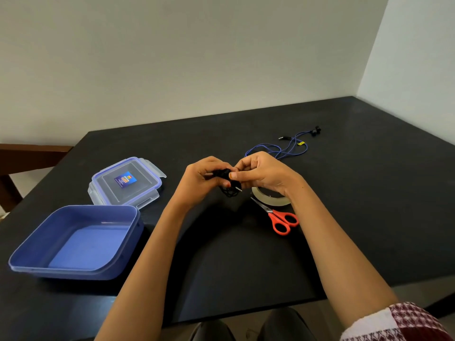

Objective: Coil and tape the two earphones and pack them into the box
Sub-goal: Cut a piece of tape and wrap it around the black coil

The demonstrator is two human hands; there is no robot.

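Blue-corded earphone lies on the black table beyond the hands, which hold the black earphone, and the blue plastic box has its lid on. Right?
No: the head view shows the blue plastic box open, its clear lid on the black table behind it. The blue-corded earphone does lie beyond the left hand and right hand, which hold the black earphone.

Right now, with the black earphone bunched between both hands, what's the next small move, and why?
Probably hold the black earphone in the left hand and send the right hand to the tape roll beside its wrist: the cable looks coiled, its plug dangles, and no tape shows on it.
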